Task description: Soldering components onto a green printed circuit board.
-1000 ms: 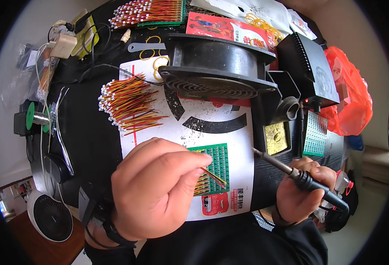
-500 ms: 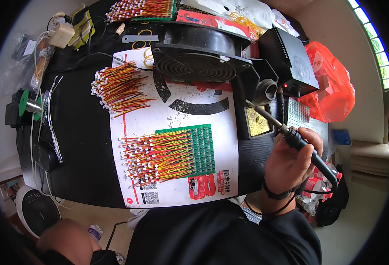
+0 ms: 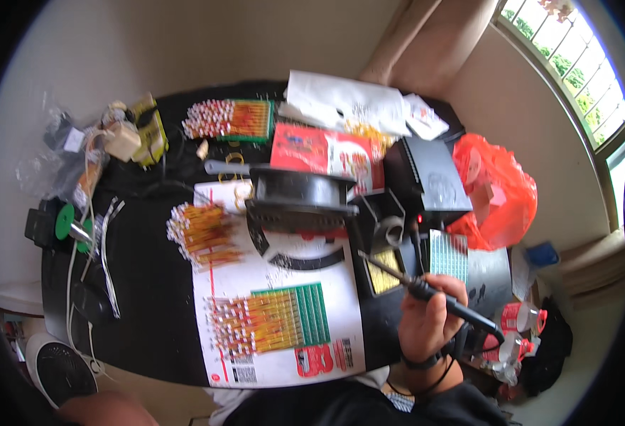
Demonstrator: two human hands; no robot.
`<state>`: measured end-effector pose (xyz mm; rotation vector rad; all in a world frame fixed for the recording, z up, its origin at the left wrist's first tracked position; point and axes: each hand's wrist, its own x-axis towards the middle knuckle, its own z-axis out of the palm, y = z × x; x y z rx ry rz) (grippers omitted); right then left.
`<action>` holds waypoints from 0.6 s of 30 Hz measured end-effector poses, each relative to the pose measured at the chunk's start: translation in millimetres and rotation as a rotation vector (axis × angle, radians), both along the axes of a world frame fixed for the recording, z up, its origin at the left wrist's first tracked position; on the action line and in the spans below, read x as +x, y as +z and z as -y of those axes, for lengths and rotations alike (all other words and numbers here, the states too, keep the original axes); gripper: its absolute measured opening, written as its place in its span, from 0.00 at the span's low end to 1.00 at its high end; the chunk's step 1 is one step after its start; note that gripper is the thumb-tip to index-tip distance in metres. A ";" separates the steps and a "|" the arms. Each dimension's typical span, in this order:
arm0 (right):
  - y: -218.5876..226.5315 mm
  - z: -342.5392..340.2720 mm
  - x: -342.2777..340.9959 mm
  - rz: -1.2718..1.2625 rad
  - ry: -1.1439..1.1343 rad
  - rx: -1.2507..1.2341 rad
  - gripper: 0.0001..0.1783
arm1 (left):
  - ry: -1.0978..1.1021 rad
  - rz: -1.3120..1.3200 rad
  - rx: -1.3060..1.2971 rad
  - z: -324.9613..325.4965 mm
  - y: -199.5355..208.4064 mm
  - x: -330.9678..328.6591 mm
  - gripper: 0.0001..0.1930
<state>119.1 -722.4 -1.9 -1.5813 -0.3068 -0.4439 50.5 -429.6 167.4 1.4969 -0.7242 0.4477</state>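
Blk table (image 3: 149, 312) mid-frame, white sheet (image 3: 342, 295) on it.
Green PCB (image 3: 312, 314) w/ red-yellow wires (image 3: 270, 323) on sheet, lower ctr; blk fan (image 3: 302, 190) ctr; R hand (image 3: 432, 318) lower R; L hand (image 3: 106, 410) just a blur, btm L edge, can't tell if open/closed; soldering iron (image 3: 420, 289) gripped in R, tip pointing upper L, nr yellow sponge (image 3: 381, 281).

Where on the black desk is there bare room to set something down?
The widest bare patch of desk lies between the white wires at left and the printed white sheet. A narrower strip lies between the sheet's lower right edge and the right hand. It is crowded around the axial fan, soldering station and red plastic bag.
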 end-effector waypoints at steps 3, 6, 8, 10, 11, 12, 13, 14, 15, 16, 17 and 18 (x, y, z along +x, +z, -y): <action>-2.6 0.0 -2.7 0.013 0.025 0.092 0.19 | 0.028 -0.057 0.029 8.3 -10.6 12.9 0.07; -8.5 -1.3 0.9 0.036 0.069 0.162 0.17 | 0.028 -0.095 -0.004 13.4 -17.9 20.1 0.07; -10.0 -1.7 1.9 0.026 0.029 0.179 0.17 | 0.042 -0.117 -0.003 11.8 -19.2 22.7 0.07; -12.0 -1.2 1.5 0.060 -0.031 0.203 0.17 | 0.059 -0.100 0.002 8.9 -21.3 22.7 0.08; -13.0 -0.7 0.7 0.052 0.010 0.206 0.17 | 0.067 -0.077 0.006 8.9 -22.2 21.1 0.08; -14.1 -0.3 -0.4 0.089 0.010 0.191 0.18 | 0.077 -0.041 0.011 8.4 -23.5 19.3 0.08; -15.4 -0.1 -0.9 0.096 -0.001 0.160 0.19 | 0.087 -0.017 0.001 10.6 -23.8 17.7 0.08; -14.6 -0.2 -2.1 0.062 0.003 0.149 0.22 | 0.111 0.021 0.002 8.3 -21.0 10.7 0.08; -13.5 -0.1 -3.2 0.113 0.008 0.141 0.21 | 0.134 0.050 0.004 3.5 -15.5 3.8 0.08; -11.3 -1.3 -2.0 0.054 -0.057 0.109 0.20 | 0.145 0.047 -0.019 0.4 -7.7 -1.7 0.08; -9.5 -0.9 -3.1 0.053 0.008 0.106 0.23 | 0.153 0.057 -0.039 -3.7 -0.7 -9.2 0.08; -7.4 -2.8 0.1 0.020 -0.012 0.086 0.23 | 0.168 0.073 -0.040 -6.6 5.7 -8.6 0.08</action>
